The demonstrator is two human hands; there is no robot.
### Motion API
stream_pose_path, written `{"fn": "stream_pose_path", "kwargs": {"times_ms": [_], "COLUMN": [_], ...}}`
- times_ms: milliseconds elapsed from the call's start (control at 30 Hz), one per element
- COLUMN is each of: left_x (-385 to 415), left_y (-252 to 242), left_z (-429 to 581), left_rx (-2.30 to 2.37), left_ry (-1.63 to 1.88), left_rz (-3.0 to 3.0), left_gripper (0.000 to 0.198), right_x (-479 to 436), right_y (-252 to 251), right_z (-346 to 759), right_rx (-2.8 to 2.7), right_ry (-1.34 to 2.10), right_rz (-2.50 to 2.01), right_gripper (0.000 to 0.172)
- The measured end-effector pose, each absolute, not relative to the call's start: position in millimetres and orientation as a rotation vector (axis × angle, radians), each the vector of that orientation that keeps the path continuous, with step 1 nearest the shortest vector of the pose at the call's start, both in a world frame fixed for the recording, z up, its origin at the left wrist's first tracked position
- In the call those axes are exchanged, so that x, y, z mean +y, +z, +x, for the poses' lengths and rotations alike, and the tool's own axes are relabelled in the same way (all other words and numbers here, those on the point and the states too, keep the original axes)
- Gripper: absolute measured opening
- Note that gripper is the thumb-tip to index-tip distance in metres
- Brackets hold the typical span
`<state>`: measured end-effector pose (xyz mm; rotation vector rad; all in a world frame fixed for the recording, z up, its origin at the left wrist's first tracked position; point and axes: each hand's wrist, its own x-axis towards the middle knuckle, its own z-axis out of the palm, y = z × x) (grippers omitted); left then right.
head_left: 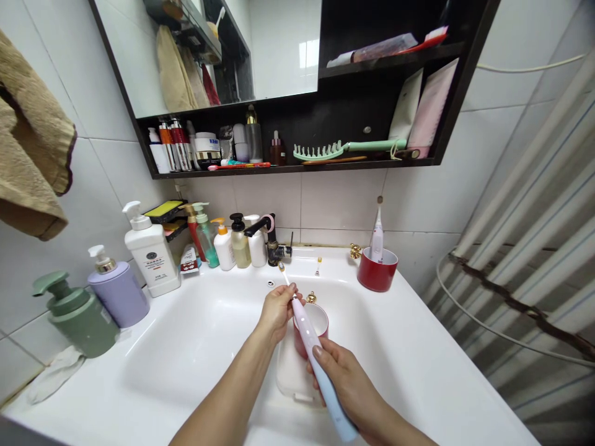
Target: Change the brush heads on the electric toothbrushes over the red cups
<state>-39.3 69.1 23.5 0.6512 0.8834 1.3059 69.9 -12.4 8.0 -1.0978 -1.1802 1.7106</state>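
An electric toothbrush (307, 331), pink fading to light blue, is held over the sink (195, 334) with its head pointing away from me. My right hand (346, 375) is wrapped round the handle. My left hand (279, 310) pinches the neck where the brush head joins the handle. Below the toothbrush, partly hidden by it, a red cup (320, 319) with a white inside stands in the basin. Beside and under that cup lies a white lidded case (290, 371). A small loose brush head (318, 266) lies on the back rim of the sink.
A second red cup (377, 277) with a white-and-pink electric toothbrush (377, 238) stands on the right rim. Behind the basin is a black faucet (274, 241). Several pump bottles (153, 257) line the left and back. Above hangs a dark shelf cabinet (357, 108) with a green hairbrush (320, 152).
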Motion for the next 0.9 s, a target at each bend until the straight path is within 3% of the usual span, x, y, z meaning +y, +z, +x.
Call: {"fn": "stream_pose_path", "kwargs": {"times_ms": [900], "left_x": [58.9], "left_y": [32.2], "left_z": [-31.0], "left_rx": [0.775], "left_ry": [1.285], "left_rz": [0.641], "left_gripper": [0.015], "right_x": [-11.7], "right_y": [12.4], "right_z": [71.3], "right_rx": [-1.182], "right_ry": [1.703], "right_rz": [-1.014], "right_gripper": [0.028]}}
